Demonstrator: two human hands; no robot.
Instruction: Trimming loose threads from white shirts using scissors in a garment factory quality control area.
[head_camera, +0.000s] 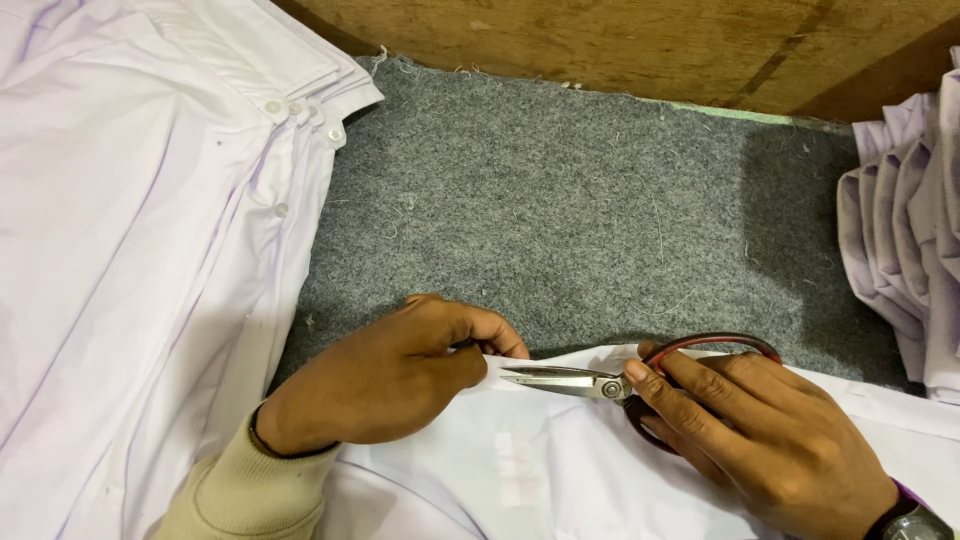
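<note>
Scissors (575, 381) gripped in right hand (775, 440), fingers through dark red handles, blades nearly closed and pointing left, long axis almost level across the view. Left hand (385, 380) pinched shut on edge of pale cloth (560, 470), just beside blade tips, the nearer hand to the cut. Cloth spread low on grey felt (580, 200); stacked shirts (130, 220) at left.

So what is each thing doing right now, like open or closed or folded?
scissors: blades nearly closed, tips at the cloth edge.
right hand: fingers through the red handles, gripping.
left hand: pinching the edge of the white garment, which lies flat.
stack of shirts: folded, piled, collars buttoned.
pile of cloth: folded, stacked at the right.
grey felt mat: flat, with loose threads on it.
</note>
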